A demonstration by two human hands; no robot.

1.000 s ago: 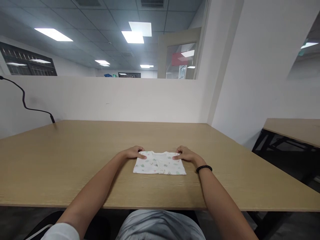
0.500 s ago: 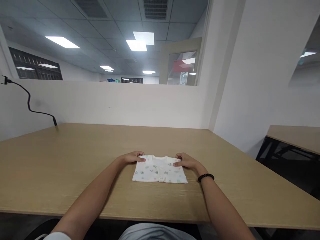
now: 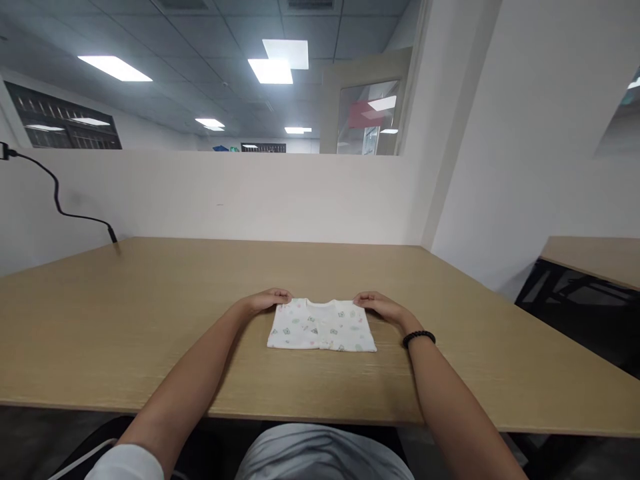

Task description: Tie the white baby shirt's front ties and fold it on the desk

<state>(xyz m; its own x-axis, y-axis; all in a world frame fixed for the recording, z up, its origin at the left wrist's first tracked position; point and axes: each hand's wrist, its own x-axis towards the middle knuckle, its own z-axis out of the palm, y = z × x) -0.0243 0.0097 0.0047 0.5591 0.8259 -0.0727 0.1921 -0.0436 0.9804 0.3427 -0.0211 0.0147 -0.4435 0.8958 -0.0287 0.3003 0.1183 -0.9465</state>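
Fingers [image 3: 283,294], held together, touch the top corners of a folded soft cotton shirt [image 3: 321,327]; any clamping can't be told.

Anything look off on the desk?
Nothing stands out: the folded white printed garment lies flat and squarely on the wooden desk, with the left hand and right hand at its top corners.
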